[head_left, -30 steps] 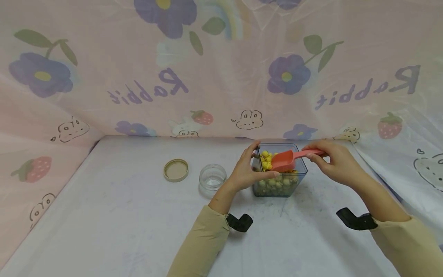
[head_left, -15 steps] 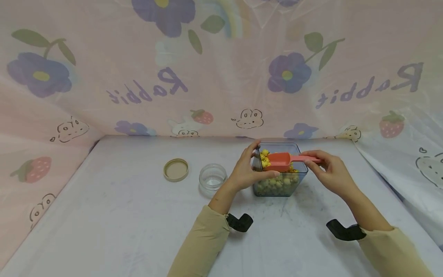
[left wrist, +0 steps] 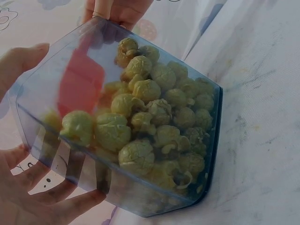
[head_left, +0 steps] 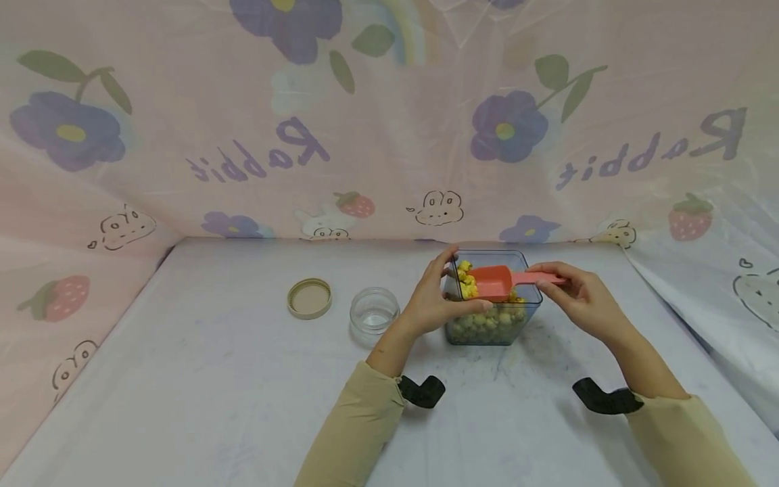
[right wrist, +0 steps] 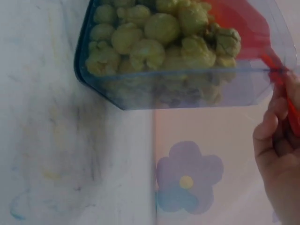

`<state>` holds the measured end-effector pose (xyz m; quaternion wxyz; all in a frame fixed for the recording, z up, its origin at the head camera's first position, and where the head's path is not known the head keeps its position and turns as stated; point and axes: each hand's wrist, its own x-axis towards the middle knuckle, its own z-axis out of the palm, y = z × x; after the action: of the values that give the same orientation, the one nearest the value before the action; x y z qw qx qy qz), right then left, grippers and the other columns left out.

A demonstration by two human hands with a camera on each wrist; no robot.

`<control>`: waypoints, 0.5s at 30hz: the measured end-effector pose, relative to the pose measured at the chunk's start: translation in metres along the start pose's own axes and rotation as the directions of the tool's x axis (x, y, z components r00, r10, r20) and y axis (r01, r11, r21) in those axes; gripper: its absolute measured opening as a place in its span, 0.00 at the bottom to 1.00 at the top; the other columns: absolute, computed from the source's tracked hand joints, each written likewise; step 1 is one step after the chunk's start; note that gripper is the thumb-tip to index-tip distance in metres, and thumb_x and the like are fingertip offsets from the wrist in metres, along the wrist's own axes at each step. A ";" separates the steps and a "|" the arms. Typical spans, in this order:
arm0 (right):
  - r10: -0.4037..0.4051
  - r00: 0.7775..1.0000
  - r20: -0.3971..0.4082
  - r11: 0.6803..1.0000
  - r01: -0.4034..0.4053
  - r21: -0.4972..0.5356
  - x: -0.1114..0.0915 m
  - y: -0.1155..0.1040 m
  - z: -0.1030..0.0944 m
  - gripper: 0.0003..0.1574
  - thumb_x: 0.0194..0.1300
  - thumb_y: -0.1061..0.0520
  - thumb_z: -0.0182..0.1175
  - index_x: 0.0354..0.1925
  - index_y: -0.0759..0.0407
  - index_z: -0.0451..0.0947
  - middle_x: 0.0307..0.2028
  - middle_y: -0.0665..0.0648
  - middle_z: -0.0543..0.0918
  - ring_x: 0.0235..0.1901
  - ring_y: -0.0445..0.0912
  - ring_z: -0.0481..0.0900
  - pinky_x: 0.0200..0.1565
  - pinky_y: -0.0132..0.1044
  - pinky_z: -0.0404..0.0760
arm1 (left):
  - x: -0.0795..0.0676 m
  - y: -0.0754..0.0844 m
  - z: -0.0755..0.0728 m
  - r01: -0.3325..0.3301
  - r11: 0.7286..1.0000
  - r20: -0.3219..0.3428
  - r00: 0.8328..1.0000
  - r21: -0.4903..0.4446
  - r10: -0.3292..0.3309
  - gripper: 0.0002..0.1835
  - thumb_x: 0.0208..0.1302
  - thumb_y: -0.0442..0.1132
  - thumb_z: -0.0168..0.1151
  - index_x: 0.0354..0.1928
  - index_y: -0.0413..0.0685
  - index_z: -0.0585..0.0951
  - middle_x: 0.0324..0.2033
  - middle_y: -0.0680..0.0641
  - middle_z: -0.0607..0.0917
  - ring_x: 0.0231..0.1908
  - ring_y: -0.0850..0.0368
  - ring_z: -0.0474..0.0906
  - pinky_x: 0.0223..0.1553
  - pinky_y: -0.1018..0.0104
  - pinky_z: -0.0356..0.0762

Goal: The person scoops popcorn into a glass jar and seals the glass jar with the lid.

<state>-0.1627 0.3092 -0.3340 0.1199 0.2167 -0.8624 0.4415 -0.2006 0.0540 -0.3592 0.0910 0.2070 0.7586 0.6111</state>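
Note:
In the head view, a clear bluish container (head_left: 525, 316) of yellow popcorn (head_left: 467, 289) stands on the table, right of centre. My left hand (head_left: 428, 302) holds it by the left side, thumb along the front and fingers spread over the wall, as the left wrist view shows. A red-pink scoop (head_left: 490, 281) lies inside the container's mouth above the popcorn. Its handle is pinched between the thumb and fingers of my right hand (head_left: 585, 299), at the right rim. The scoop's bowl looks bare from above. Through the wall, popcorn (left wrist: 161, 103) fills the lower part.
An open glass jar (head_left: 374, 316) stands just left of my left hand. Farther left, a round gold-rimmed lid (head_left: 310, 299) lies on the white table (head_left: 201, 379). A printed pink curtain (head_left: 389, 122) rises behind the table and along its sides.
The scoop has shifted left inside the container and levelled out, and my right hand has moved slightly left and down with it. My left hand and the container stay in place.

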 end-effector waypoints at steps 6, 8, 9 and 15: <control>-0.027 0.997 0.073 0.997 0.022 0.073 0.005 0.001 -0.004 0.15 0.66 0.72 0.53 0.51 0.76 0.72 0.40 0.37 0.82 0.34 0.34 0.76 0.36 0.21 0.76 | 0.001 -0.001 0.000 -0.010 0.999 0.006 1.000 -0.031 0.010 0.53 0.49 0.44 0.76 0.72 0.74 0.53 0.70 0.55 0.59 0.69 0.50 0.58 0.58 0.53 0.73; -0.035 0.996 0.083 0.997 0.029 0.069 0.007 0.002 -0.004 0.15 0.66 0.72 0.53 0.51 0.75 0.73 0.40 0.37 0.81 0.34 0.34 0.75 0.35 0.21 0.76 | 0.001 -0.002 0.000 -0.011 1.000 0.006 1.000 -0.028 0.011 0.53 0.49 0.44 0.76 0.72 0.74 0.53 0.71 0.54 0.59 0.69 0.50 0.58 0.58 0.53 0.74; -0.037 0.996 0.084 0.997 0.032 0.064 0.007 0.002 -0.004 0.15 0.66 0.72 0.53 0.51 0.74 0.73 0.40 0.37 0.81 0.33 0.35 0.75 0.35 0.21 0.75 | 0.001 -0.002 0.000 -0.012 1.000 0.007 1.000 -0.026 0.012 0.53 0.49 0.44 0.75 0.72 0.74 0.52 0.71 0.54 0.59 0.69 0.50 0.58 0.57 0.53 0.74; -0.006 0.997 0.077 0.995 -0.002 0.101 0.007 0.003 -0.002 0.14 0.69 0.70 0.51 0.52 0.73 0.72 0.38 0.41 0.80 0.31 0.40 0.70 0.30 0.26 0.72 | 0.001 -0.001 0.000 -0.012 1.000 0.007 1.000 -0.017 0.013 0.53 0.49 0.44 0.75 0.73 0.73 0.52 0.71 0.53 0.59 0.68 0.50 0.58 0.58 0.53 0.74</control>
<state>-0.1707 0.3107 -0.3318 0.0758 0.2400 -0.8428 0.4756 -0.2016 0.0542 -0.3603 0.0916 0.2131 0.7517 0.6173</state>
